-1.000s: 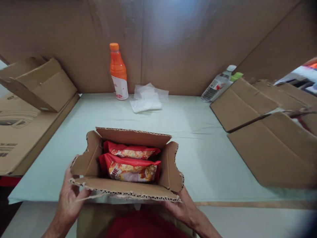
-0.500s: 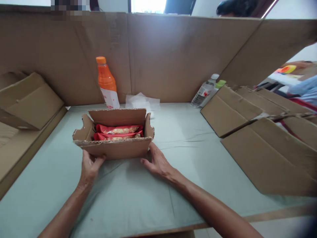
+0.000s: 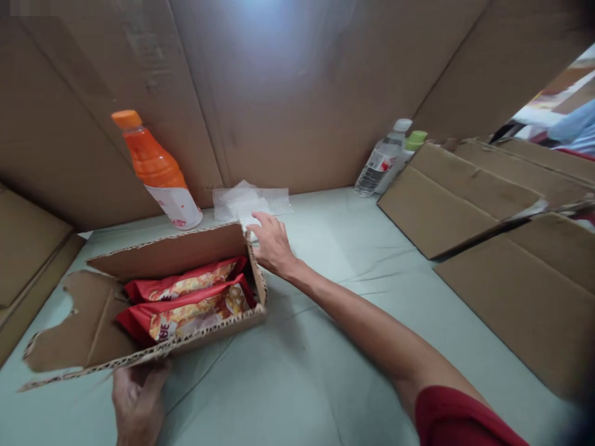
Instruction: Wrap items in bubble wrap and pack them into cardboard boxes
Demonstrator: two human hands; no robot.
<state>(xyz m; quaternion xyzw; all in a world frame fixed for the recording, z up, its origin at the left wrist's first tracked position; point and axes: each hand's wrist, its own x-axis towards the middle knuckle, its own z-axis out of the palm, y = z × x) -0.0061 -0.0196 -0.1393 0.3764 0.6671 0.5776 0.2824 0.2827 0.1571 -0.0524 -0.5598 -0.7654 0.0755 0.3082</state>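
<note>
The right hand [image 3: 272, 246] has left the box [image 3: 153, 303] and now reaches past its far corner, fingers spread, onto the plastic bags [image 3: 248, 201]. The left hand [image 3: 137, 396] grips the box's near wall. The bags look light, limp and slippery, best pinched at an edge. Writing on the red packets [image 3: 186, 303] is unreadable.
</note>
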